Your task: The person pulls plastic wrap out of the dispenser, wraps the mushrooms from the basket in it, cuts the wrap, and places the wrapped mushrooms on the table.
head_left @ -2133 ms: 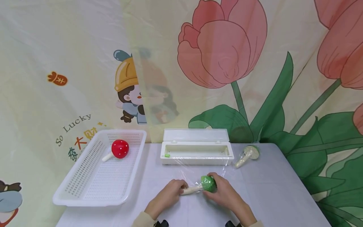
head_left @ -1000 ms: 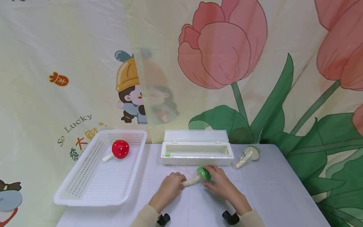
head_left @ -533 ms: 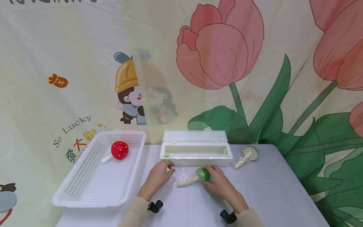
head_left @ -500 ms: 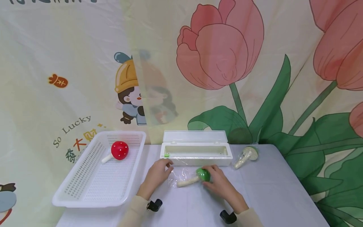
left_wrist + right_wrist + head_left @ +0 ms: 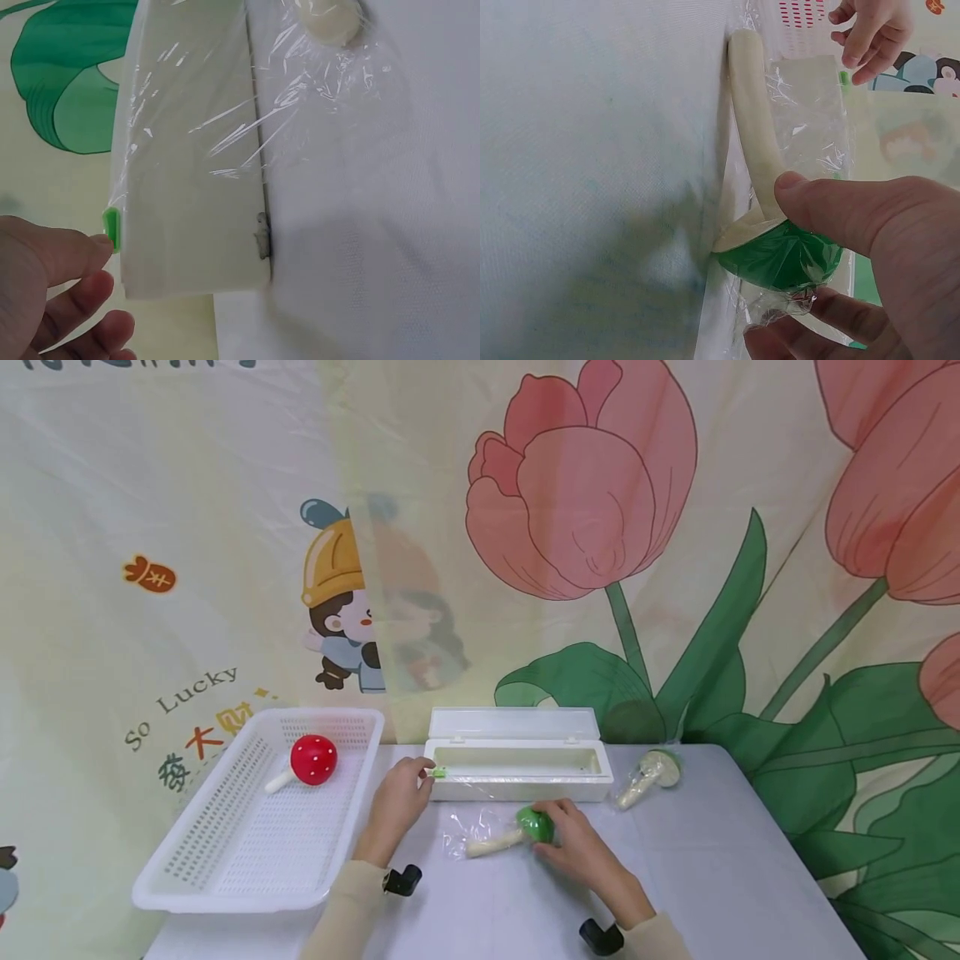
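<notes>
My right hand (image 5: 577, 839) holds a green-capped toy mushroom (image 5: 780, 251) by its cap, thumb on one side and fingers on the other. Clear cling film (image 5: 468, 831) is wrapped about the mushroom and stretches back to a white cling film dispenser (image 5: 517, 790), whose lid stands up. At that box's left front edge, my left hand (image 5: 397, 797) pinches the small green slider (image 5: 111, 229) with thumb and fingertips. The pale stem (image 5: 491, 844) points left towards the film's loose edge. In the right wrist view, the left hand (image 5: 877, 34) shows beyond the box.
On the left stands a white perforated basket (image 5: 247, 897) with a red, white-dotted toy mushroom (image 5: 313, 760) in it. A film-wrapped green toy mushroom (image 5: 651, 777) lies right of the dispenser. A printed curtain (image 5: 420, 460) hangs behind the table (image 5: 720, 860).
My left hand has let go of the stem end and moved up and left to the green slider. The right hand keeps the cap, which came nearer the box.
</notes>
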The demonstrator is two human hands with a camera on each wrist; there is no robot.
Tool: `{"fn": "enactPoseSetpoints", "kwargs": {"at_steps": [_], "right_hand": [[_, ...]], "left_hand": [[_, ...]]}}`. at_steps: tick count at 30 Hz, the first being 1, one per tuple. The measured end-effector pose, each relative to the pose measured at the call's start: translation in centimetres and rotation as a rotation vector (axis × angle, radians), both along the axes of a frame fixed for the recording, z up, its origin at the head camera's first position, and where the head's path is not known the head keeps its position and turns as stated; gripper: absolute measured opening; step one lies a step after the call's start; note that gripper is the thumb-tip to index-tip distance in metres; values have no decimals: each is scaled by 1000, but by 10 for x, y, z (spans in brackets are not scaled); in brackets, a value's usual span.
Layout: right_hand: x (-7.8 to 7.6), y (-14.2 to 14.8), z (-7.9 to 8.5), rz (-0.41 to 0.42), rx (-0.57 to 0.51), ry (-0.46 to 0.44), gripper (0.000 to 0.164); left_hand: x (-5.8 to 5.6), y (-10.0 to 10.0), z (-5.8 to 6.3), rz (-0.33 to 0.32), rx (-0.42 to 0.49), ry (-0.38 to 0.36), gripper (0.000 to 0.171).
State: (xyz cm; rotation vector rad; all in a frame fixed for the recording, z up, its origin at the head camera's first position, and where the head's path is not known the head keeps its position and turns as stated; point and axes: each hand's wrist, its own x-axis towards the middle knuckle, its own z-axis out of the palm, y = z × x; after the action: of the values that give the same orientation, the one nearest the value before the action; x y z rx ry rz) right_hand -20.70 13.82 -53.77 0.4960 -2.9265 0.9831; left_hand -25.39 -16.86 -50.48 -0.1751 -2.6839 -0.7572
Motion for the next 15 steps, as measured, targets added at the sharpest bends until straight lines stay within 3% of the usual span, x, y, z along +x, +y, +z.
{"fn": "enactPoseSetpoints", "kwargs": {"at_steps": [7,15], "right_hand": [[0,-1,1,-5,-7,-4,55],[-1,1,1,-7,1,7,54]], "left_hand": [[-6,-1,-7,16,-14,-43,15],[-7,-7,-8,47,-80,-20,12]]}}
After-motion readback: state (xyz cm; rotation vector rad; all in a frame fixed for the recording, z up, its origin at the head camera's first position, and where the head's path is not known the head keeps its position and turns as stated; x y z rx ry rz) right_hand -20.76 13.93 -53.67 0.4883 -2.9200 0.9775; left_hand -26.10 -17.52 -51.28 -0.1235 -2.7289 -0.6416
